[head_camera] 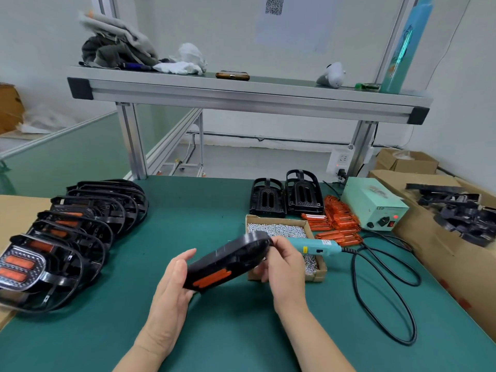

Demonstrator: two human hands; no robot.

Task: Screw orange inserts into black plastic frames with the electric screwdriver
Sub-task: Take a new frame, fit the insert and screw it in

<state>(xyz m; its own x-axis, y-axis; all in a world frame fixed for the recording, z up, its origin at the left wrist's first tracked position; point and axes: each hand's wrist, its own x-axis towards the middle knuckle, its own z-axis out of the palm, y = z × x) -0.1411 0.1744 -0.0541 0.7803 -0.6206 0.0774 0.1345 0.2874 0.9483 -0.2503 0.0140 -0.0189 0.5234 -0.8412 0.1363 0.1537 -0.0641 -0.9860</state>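
– Cardboard first: what do the containers hold?

– From my remote seat I see a shallow cardboard tray (317, 275) at mid-table, right of centre, filled with small silver screws (279, 229). On the right edge a large cardboard box (429, 253) holds a loose heap of black frames (461, 213). Behind it a smaller open carton (408, 163) sits on the far right; I cannot tell what is inside.

– And the piece in hand?

– A black plastic frame (233, 255) is held above the green mat (188, 210), near centre and tilted, its far end raised over the tray's near-left corner. It is glossy, with a rounded outline, and one orange insert (212, 277) sits in its near face.

– Fingers?

– My left hand (171, 288) cups the frame's near end, palm against it and fingers almost straight. My right hand (284, 264) grips the far end, with fingers and thumb curled round the rim.

– The driver?

– The teal electric screwdriver (318, 247) lies across the tray's right side. Its tip is hidden behind my right hand, and its black cable (386, 299) loops over the mat to the right.

– Other parts?

– Loose orange inserts (338, 218) are piled just right of the tray, beside a pale green power unit (375, 208). Two bare frames (284, 197) stand beyond the tray. A row of fitted frames (80, 226) overlaps along the left.
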